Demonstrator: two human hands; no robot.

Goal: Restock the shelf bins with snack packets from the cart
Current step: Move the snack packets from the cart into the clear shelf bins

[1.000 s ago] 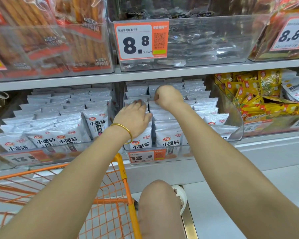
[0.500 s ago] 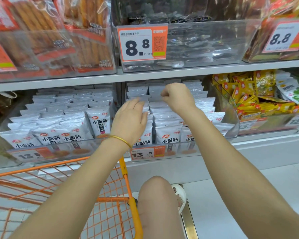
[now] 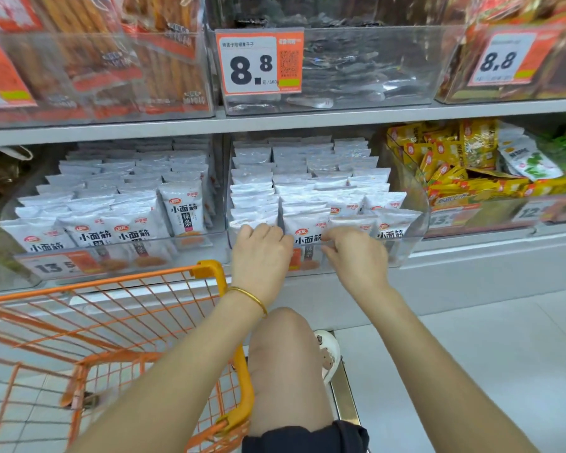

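Observation:
White snack packets (image 3: pixel 307 178) stand in tight rows in the middle clear bin (image 3: pixel 417 220) on the lower shelf. My left hand (image 3: pixel 260 256) is at the bin's front left, its fingers curled over the top of a front-row packet. My right hand (image 3: pixel 356 258) is beside it, its fingers curled on the neighbouring front-row white packet (image 3: pixel 307 233). The orange wire cart (image 3: pixel 118 322) stands at the lower left; no packets show in the part I can see.
A second clear bin of the same white packets (image 3: pixel 128 204) sits to the left. A bin of yellow packets (image 3: pixel 455 178) is on the right. Upper shelf bins carry 8.8 price tags (image 3: pixel 258 60). My bent knee (image 3: pixel 285 361) is by the cart handle (image 3: pixel 209 268).
Both hands have drawn back from the middle and rear rows of the bin to its front row. The view has tilted slightly downward.

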